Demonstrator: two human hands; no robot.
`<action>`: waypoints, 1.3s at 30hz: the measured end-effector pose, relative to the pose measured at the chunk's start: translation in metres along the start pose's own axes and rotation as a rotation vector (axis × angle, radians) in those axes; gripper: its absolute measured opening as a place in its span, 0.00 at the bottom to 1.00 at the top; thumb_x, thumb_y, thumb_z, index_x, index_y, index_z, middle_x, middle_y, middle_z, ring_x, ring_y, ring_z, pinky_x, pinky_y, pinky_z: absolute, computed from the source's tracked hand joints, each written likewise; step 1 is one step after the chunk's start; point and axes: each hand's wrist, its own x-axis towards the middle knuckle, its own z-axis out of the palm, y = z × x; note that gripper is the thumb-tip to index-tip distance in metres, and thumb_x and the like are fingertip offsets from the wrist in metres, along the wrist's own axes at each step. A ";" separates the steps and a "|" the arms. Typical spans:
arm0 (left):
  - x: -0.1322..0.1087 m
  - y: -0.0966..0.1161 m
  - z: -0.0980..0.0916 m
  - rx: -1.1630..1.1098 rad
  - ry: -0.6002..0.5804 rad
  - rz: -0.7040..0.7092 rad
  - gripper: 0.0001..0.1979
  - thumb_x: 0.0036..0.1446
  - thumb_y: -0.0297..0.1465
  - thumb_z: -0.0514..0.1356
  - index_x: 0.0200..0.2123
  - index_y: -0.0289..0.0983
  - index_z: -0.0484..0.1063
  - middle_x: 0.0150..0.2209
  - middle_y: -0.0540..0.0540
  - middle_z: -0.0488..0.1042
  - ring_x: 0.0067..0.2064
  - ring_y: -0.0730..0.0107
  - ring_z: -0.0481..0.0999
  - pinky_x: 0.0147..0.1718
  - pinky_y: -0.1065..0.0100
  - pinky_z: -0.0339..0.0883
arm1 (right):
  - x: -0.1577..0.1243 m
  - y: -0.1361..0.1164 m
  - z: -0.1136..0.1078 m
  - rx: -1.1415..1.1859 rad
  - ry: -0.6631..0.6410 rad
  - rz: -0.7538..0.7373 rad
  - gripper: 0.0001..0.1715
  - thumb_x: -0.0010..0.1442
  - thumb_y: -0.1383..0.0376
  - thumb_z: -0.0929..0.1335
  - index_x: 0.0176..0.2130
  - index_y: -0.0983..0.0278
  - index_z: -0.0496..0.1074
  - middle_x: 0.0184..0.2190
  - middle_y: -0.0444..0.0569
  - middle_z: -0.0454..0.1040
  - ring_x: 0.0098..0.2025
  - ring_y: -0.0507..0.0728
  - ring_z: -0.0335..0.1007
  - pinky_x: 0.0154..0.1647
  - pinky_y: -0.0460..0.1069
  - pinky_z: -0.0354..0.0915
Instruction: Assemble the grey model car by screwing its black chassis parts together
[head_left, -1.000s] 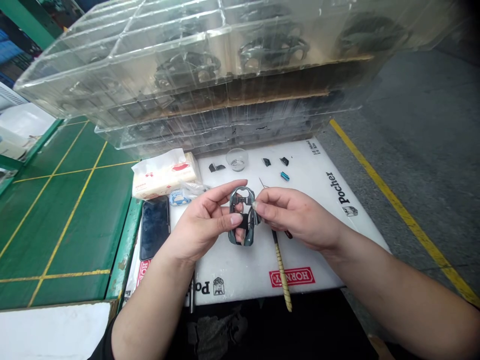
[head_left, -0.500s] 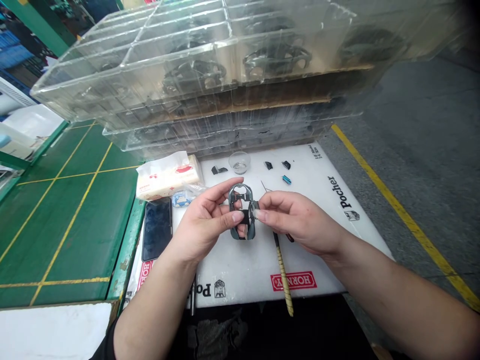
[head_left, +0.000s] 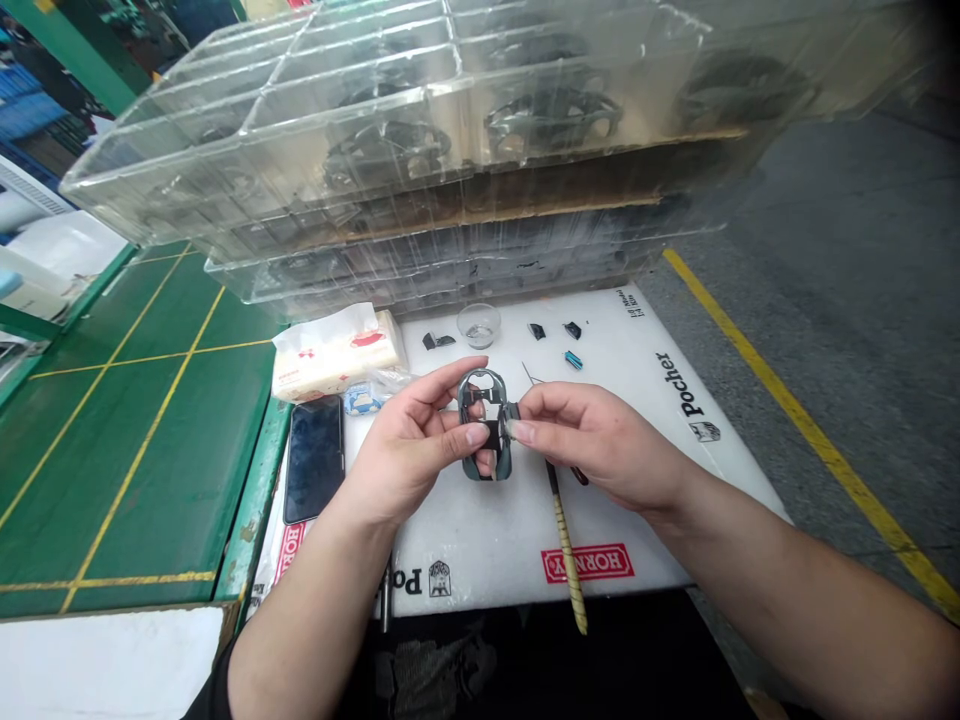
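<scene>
Presently: grey shell [head_left: 505,464], gripped by left hand [head_left: 416,440] above white mat [head_left: 487,540]; small dark part [head_left: 514,411], pinched by right hand [head_left: 592,430] at shell's side. Step, seemingly: positioning part; next move calls for steady alignment.

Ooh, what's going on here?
Someone's left hand is holding a small grey car shell. Their right hand pinches a small dark piece at its side; I can't tell whether that piece is attached. A clear cup and some loose bits are on the white sheet beyond the hands.
</scene>
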 end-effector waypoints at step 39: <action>-0.001 -0.002 0.000 0.024 -0.050 -0.007 0.31 0.65 0.23 0.82 0.69 0.47 0.87 0.45 0.48 0.83 0.36 0.68 0.89 0.37 0.66 0.90 | 0.000 -0.001 0.001 -0.032 0.055 -0.050 0.26 0.68 0.41 0.85 0.43 0.58 0.83 0.41 0.48 0.85 0.45 0.61 0.80 0.51 0.57 0.77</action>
